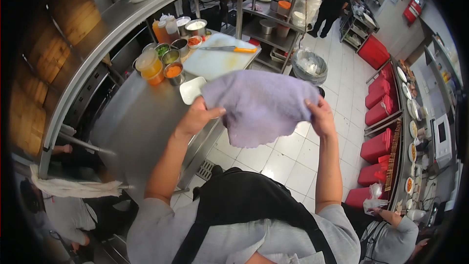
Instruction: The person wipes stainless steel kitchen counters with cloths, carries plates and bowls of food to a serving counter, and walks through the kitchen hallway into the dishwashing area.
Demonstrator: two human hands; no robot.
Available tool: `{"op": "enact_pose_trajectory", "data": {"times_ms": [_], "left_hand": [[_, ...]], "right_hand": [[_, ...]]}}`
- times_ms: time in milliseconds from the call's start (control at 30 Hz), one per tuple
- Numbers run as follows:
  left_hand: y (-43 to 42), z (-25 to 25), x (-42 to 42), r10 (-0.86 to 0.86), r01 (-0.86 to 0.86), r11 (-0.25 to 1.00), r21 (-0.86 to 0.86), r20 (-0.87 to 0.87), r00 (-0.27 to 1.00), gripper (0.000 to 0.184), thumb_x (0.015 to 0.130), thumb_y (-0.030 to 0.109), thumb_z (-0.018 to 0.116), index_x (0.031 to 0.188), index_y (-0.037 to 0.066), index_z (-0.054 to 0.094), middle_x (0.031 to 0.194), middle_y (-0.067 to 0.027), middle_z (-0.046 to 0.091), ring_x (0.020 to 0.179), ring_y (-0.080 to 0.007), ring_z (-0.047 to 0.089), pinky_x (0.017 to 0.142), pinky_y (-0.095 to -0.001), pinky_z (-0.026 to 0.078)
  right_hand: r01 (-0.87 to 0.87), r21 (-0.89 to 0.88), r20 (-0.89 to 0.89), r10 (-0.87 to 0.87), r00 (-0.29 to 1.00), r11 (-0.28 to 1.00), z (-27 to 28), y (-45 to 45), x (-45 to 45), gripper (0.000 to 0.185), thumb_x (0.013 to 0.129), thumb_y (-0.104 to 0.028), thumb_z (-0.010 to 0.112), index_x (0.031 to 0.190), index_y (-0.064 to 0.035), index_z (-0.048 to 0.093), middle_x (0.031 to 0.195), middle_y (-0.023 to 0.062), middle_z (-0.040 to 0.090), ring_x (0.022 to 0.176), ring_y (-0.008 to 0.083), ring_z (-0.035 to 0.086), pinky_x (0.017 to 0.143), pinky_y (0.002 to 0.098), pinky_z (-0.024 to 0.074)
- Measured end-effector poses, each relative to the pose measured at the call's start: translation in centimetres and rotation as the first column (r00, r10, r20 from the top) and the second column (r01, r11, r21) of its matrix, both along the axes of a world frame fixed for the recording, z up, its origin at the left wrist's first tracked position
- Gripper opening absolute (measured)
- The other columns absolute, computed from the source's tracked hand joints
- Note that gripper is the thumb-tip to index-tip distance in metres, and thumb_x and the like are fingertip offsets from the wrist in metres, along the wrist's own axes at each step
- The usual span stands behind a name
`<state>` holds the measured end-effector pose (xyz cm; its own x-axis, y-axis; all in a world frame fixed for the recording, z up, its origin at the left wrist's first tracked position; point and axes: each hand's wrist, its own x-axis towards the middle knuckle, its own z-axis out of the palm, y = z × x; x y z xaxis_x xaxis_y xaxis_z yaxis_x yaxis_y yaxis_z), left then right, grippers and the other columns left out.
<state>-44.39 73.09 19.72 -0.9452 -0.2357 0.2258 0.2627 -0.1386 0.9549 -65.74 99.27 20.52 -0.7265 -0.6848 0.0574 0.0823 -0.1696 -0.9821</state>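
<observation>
A pale purple cloth (266,102) hangs spread out between my two hands, in front of my black apron (249,195). At its left upper corner, my left hand (198,117) pinches the edge between thumb and fingers. My right hand (321,116) grips the opposite corner in the same way. Beneath the cloth's left end sits a small white dish (193,90) on the steel counter, partly covered from view. Just beyond the cloth lies a white cutting board (215,61), with an orange-handled knife (227,49) across it.
Metal tubs of chopped food (173,71), an orange-lidded container (149,66) and squeeze bottles (166,28) crowd the steel counter (141,122). A lined bin (309,66) stands on the tiled floor. Red bins (378,144) line the right side. Co-workers (334,2) stand around the kitchen.
</observation>
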Motion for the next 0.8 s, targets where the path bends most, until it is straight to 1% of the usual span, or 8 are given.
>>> {"op": "enact_pose_trajectory", "data": {"times_ms": [233, 367, 433, 633, 667, 700, 733, 800], "left_hand": [[-0.6, -7.9, 5.8, 0.529, -0.472, 0.848, -0.240, 0.372, 0.763, 0.015, 0.078, 0.005, 0.056, 0.092, -0.001, 0.053, 0.077, -0.0019, 0.058, 0.068, -0.0071, 0.049, 0.063, -0.0221, 0.041], [0.6, -6.1, 8.1, 0.863, -0.713, 0.498, -0.494, 0.200, 0.463, 0.011, 0.079, 0.004, 0.055, 0.089, 0.001, 0.050, 0.081, -0.0080, 0.058, 0.068, -0.0115, 0.054, 0.064, -0.0236, 0.043], [0.4, -4.2, 9.2, 0.808, -0.875, -0.071, -0.479, -0.542, 0.232, 0.017, 0.080, 0.001, 0.051, 0.095, 0.000, 0.045, 0.094, -0.0146, 0.055, 0.069, -0.0195, 0.058, 0.069, -0.0286, 0.047], [2.2, 6.2, 9.4, 0.789, -0.989, 0.132, 0.067, -0.611, 0.064, 0.025, 0.086, 0.011, 0.045, 0.105, 0.000, 0.034, 0.094, -0.0182, 0.049, 0.091, -0.0268, 0.053, 0.085, -0.0373, 0.044], [1.5, 7.0, 8.6, 0.789, -0.997, 0.014, 0.080, -0.614, -0.038, 0.029, 0.086, 0.013, 0.046, 0.109, -0.001, 0.034, 0.093, -0.0163, 0.049, 0.096, -0.0251, 0.051, 0.087, -0.0359, 0.042], [0.4, 7.3, 7.5, 0.777, -0.994, 0.064, 0.094, -0.630, -0.010, 0.029, 0.086, 0.013, 0.046, 0.109, -0.001, 0.034, 0.093, -0.0163, 0.049, 0.096, -0.0251, 0.051, 0.087, -0.0359, 0.042], [-0.7, 7.1, 6.2, 0.794, -0.993, 0.112, -0.033, -0.598, 0.110, 0.035, 0.087, 0.017, 0.046, 0.114, -0.001, 0.033, 0.097, -0.0155, 0.049, 0.097, -0.0237, 0.050, 0.087, -0.0343, 0.041], [-3.5, 4.1, 4.3, 0.883, -0.923, 0.381, -0.055, -0.275, 0.380, 0.044, 0.089, 0.026, 0.043, 0.121, -0.003, 0.033, 0.109, -0.0160, 0.047, 0.103, -0.0220, 0.047, 0.088, -0.0319, 0.038]], "right_hand": [[0.058, 0.085, 0.093, -0.066, 0.994, 0.995, -4.9, -0.5, 2.4, 0.015, 0.083, -0.012, 0.054, 0.093, -0.0002, 0.054, 0.082, 0.0032, 0.057, 0.074, 0.0100, 0.054, 0.069, 0.0238, 0.0439], [0.146, 0.227, -0.384, -0.049, 0.922, 0.963, -4.4, -1.8, 3.9, 0.012, 0.085, -0.011, 0.052, 0.089, 0.0002, 0.051, 0.079, 0.0019, 0.053, 0.077, 0.0088, 0.049, 0.075, 0.0210, 0.0383], [0.258, 0.020, -0.525, -0.209, 0.825, 0.966, -2.2, -3.8, 5.8, 0.013, 0.088, -0.010, 0.047, 0.096, 0.0003, 0.047, 0.095, 0.0077, 0.050, 0.087, 0.0116, 0.048, 0.080, 0.0221, 0.0362], [0.052, -0.700, -0.067, -0.139, 0.988, 0.712, 6.4, -12.5, 10.7, 0.027, 0.083, -0.004, 0.044, 0.110, 0.0022, 0.045, 0.109, 0.0144, 0.050, 0.096, 0.0194, 0.050, 0.088, 0.0294, 0.0371], [0.196, -0.448, -0.683, -0.476, 0.555, 0.872, 6.0, -16.2, 9.7, 0.031, 0.078, -0.001, 0.043, 0.108, 0.0013, 0.046, 0.103, 0.0138, 0.051, 0.093, 0.0203, 0.049, 0.083, 0.0277, 0.0386], [-0.047, -0.539, -0.427, -0.225, 0.876, 0.841, 4.1, -19.6, 10.5, 0.025, 0.086, -0.012, 0.046, 0.108, 0.0004, 0.045, 0.098, 0.0070, 0.050, 0.087, 0.0157, 0.050, 0.080, 0.0252, 0.0413], [0.206, -0.205, -0.925, -0.258, 0.279, 0.957, 4.8, -20.1, 13.5, 0.025, 0.078, -0.005, 0.043, 0.103, 0.0006, 0.047, 0.095, 0.0087, 0.048, 0.092, 0.0216, 0.046, 0.080, 0.0286, 0.0376], [-0.348, -0.522, -0.502, 0.050, 0.864, 0.779, -2.2, -31.5, 16.3, 0.025, 0.084, -0.010, 0.046, 0.107, -0.0031, 0.046, 0.100, 0.0076, 0.046, 0.094, 0.0191, 0.044, 0.085, 0.0261, 0.0363]]}}
